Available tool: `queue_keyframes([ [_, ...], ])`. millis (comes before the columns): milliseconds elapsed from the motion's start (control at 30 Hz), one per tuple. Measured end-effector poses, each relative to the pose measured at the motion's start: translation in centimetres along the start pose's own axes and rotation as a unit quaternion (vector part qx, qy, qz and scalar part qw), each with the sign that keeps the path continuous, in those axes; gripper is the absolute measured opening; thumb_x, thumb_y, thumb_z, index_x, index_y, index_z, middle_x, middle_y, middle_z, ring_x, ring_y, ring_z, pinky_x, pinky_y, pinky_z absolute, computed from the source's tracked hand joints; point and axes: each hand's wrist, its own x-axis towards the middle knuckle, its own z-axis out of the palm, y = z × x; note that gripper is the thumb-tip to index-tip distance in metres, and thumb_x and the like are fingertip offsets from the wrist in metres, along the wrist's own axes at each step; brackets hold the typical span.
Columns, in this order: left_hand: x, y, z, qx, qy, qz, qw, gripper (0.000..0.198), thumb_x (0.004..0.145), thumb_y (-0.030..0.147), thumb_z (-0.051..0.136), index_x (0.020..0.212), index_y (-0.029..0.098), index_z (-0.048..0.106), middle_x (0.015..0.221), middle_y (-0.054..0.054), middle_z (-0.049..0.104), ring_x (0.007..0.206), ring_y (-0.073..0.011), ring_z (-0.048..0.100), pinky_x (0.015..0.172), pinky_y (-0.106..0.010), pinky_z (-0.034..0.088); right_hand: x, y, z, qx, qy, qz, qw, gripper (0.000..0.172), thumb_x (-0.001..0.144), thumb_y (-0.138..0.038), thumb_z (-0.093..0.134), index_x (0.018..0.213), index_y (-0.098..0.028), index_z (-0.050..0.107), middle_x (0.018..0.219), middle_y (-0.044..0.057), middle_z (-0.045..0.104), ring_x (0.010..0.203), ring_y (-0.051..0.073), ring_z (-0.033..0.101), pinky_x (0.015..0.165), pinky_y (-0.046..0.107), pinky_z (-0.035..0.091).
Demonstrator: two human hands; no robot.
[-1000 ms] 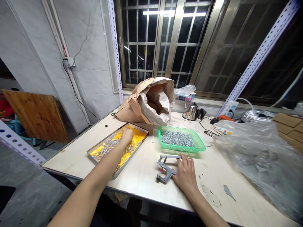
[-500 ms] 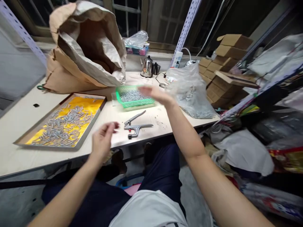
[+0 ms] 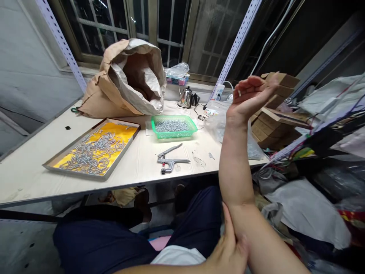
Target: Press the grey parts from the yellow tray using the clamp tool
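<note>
Left hand point(image 3: 228, 251) touches right arm point(image 3: 236, 167); pliers point(image 3: 172, 161) lie on table point(image 3: 142, 156).

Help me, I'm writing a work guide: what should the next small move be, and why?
Probably lift the left grip off the right arm, so that it is free. It touches that arm near the elbow, the right grip is raised with nothing visible in it, and the pliers lie unheld on the table, handles spread.
</note>
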Motion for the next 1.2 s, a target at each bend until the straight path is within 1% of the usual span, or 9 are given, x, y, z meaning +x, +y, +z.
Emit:
queue_keyframes([
  [67,-1.5,0.6,-2.6,0.048,-0.093,0.008,0.995,0.077,0.086,0.064,0.034,0.146,0.017,0.026,0.142,-0.013,0.043,0.129,-0.0259,0.043,0.107,-0.038,0.034,-1.9,0.9,0.0,-0.052,-0.018,0.046,0.997,0.056,0.087,-0.062,0.02,0.084,-0.018,0.056,0.069,-0.001,0.057,0.068,0.011,0.06,0.06,0.025,0.045],
  [133,-2.0,2.1,-6.4,0.101,-0.031,0.006,0.994,0.066,0.087,0.061,0.033,0.134,0.018,0.049,0.125,-0.012,0.06,0.115,-0.0259,0.055,0.1,-0.039,0.04,-4.9,2.0,-0.2,-0.149,-0.163,0.096,0.97,0.045,0.084,-0.057,0.038,0.08,-0.017,0.058,0.065,-0.001,0.058,0.062,0.012,0.057,0.061,0.028,0.046],
  [233,-2.0,5.0,-13.7,0.181,0.209,0.016,0.961,0.049,0.086,0.052,0.046,0.115,0.017,0.065,0.112,-0.01,0.067,0.104,-0.0242,0.061,0.094,-0.035,0.045,-10.4,4.0,-0.7,-0.286,-0.505,0.06,0.812,0.037,0.073,-0.045,0.059,0.096,-0.016,0.063,0.094,0.007,0.067,0.091,0.02,0.059,0.082,0.037,0.046],
  [300,-2.0,6.8,-19.2,0.262,0.34,0.034,0.903,0.039,0.084,0.044,0.051,0.106,0.017,0.068,0.107,-0.009,0.069,0.1,-0.0237,0.062,0.088,-0.032,0.047,-13.6,5.5,-1.1,-0.347,-0.633,-0.002,0.692,0.064,0.064,-0.036,0.066,0.123,-0.015,0.052,0.132,0.015,0.051,0.122,0.029,0.043,0.099,0.044,0.035],
  [433,-1.7,9.8,-30.6,0.446,0.498,-0.01,0.744,0.031,0.084,0.033,0.049,0.098,0.014,0.069,0.101,-0.009,0.07,0.094,-0.0236,0.063,0.082,-0.031,0.047,-17.1,8.1,-0.9,-0.414,-0.715,-0.006,0.564,0.099,0.056,-0.034,0.069,0.143,-0.013,0.026,0.15,0.02,0.022,0.137,0.035,0.02,0.108,0.051,0.018],
  [633,1.3,11.9,-40.9,0.588,0.472,-0.159,0.638,0.03,0.075,0.008,0.05,0.097,0.015,0.068,0.111,-0.012,0.065,0.111,-0.0248,0.056,0.093,-0.031,0.04,-18.8,9.2,0.7,-0.385,-0.738,-0.054,0.552,0.097,0.052,-0.034,0.066,0.139,-0.011,0.032,0.135,0.02,0.045,0.126,0.033,0.04,0.106,0.048,0.021],
  [833,3.3,12.3,-42.9,0.576,0.437,-0.163,0.672,0.009,0.072,0.012,0.057,0.07,0.018,0.064,0.079,-0.007,0.067,0.094,-0.022,0.062,0.087,-0.028,0.043,-19.3,8.3,0.2,-0.409,-0.697,-0.099,0.58,0.069,0.057,-0.032,0.062,0.122,-0.011,0.047,0.108,0.012,0.056,0.099,0.026,0.051,0.096,0.042,0.032],
  [1000,2.6,12.5,-40.3,0.557,0.472,-0.08,0.679,0.012,0.08,0.017,0.051,0.085,0.015,0.061,0.085,-0.006,0.067,0.089,-0.0198,0.061,0.084,-0.028,0.043,-19.6,7.6,-0.6,-0.444,-0.653,-0.09,0.606,0.034,0.066,-0.03,0.057,0.097,-0.015,0.055,0.106,0.012,0.053,0.097,0.025,0.048,0.084,0.036,0.038],
  [1200,1.5,7.2,-30.8,0.259,0.432,0.019,0.863,0.012,0.073,0.023,0.058,0.078,0.014,0.063,0.07,-0.005,0.066,0.063,-0.0166,0.063,0.062,-0.027,0.049,-20.8,7.0,-1.2,-0.475,-0.583,-0.144,0.643,0.061,0.065,-0.029,0.061,0.12,-0.005,0.052,0.138,0.023,0.039,0.125,0.034,0.034,0.108,0.049,0.016],
])
